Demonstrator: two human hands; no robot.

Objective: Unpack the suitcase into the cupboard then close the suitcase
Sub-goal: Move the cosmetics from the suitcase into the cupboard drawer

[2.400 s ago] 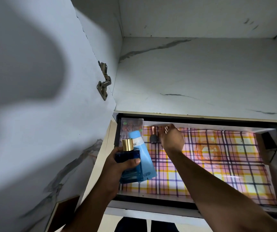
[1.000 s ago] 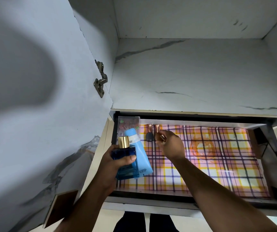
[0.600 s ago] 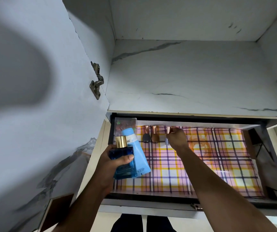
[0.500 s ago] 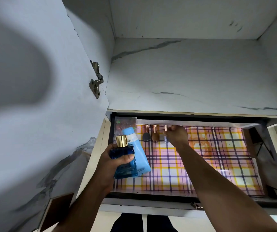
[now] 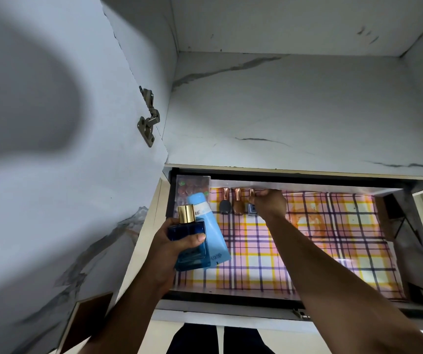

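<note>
Partly hidden, right grip [image 5: 269, 203] pinching 3rd polish bottle [image 5: 250, 209], left grip [image 5: 172, 241] clutching perfume [image 5: 191, 241] w/ tube [image 5: 210, 233].

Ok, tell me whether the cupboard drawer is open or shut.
Open. The drawer is pulled out, its plaid liner exposed, with three small bottles lined along the back; the right hand reaches inside.

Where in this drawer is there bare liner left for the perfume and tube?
Free: plaid liner right of the right hand, across to the drawer's right wall. Crowded: back-left corner, with clear box and three small bottles.
</note>
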